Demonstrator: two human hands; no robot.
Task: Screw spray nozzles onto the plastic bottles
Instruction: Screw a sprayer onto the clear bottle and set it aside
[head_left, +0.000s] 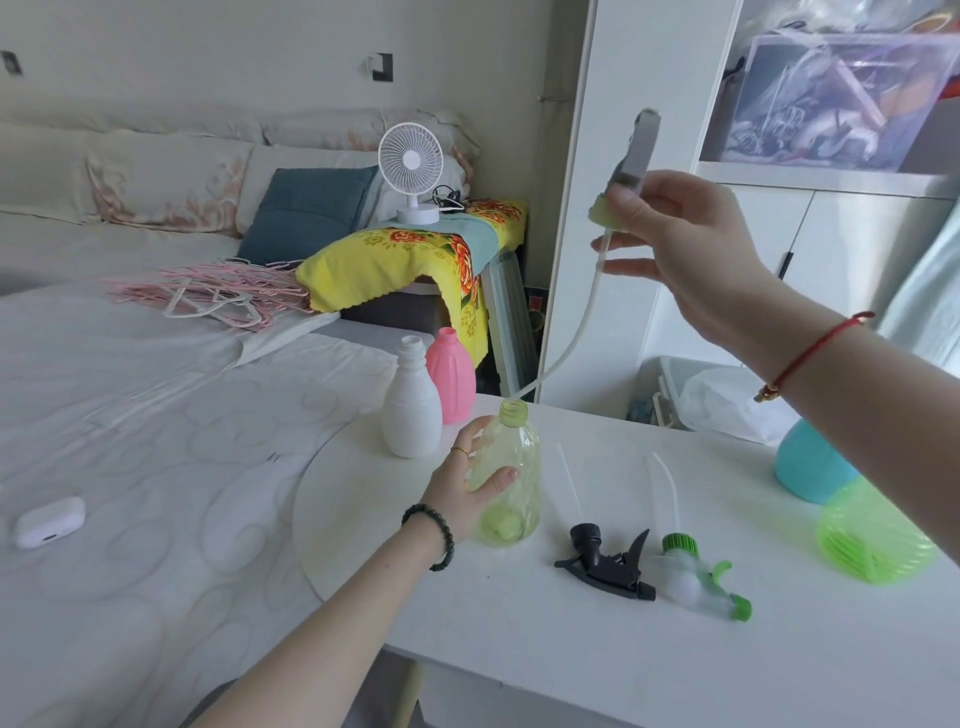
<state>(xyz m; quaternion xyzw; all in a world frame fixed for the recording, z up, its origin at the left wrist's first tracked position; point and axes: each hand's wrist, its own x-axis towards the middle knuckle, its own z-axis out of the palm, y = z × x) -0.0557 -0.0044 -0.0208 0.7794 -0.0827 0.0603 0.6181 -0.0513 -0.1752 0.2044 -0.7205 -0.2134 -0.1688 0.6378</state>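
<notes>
A clear pale-green bottle stands upright on the white table, and my left hand grips its side. My right hand holds a grey-and-green spray nozzle high above it. The nozzle's white dip tube curves down, its tip at the bottle's open mouth. A black spray nozzle and a green-and-clear spray nozzle lie on the table to the right. A white bottle and a pink bottle stand uncapped behind.
A bright green bottle and a teal bottle lie at the table's right, partly behind my right arm. A bed with an earbud case and pink hangers is to the left. A white cupboard stands behind the table.
</notes>
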